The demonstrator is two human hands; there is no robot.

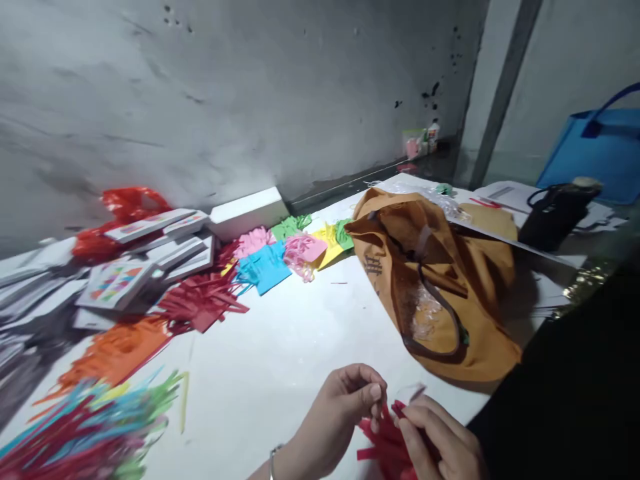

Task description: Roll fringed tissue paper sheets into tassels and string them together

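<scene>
Low in the view, my right hand [443, 440] pinches the rolled top of a red fringed paper tassel [385, 443], whose cut strips hang down beneath both hands. A small clear, filmy piece [414, 392] shows by the right fingertips. Close on its left, my left hand [345, 413] has thumb and fingers curled together in a pinch beside the tassel's top. What the left fingers hold, if anything, is too small to make out. A bracelet [273, 460] circles the left wrist.
Fringed paper bundles lie in a row: orange [120, 350], dark red [205, 300], blue [265, 267]. Mixed tassels [90, 427] are heaped front left. White boxes [117, 283] stack behind. A brown cloth bag [480, 307] slumps at right, near a black cup [555, 217].
</scene>
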